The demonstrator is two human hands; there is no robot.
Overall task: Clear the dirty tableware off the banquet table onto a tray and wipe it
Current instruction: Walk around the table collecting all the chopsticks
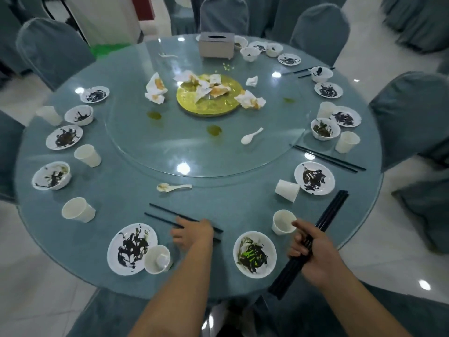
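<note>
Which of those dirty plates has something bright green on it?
The near plate just left of the right hand, which grips chopsticks. Bright green streaks lie among its dark smears; other plates lack them.

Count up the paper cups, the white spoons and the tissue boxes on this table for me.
Paper cups: 7
White spoons: 3
Tissue boxes: 1
Total: 11
Something small inside the near bowl is unclear, so it is not counted.
</note>
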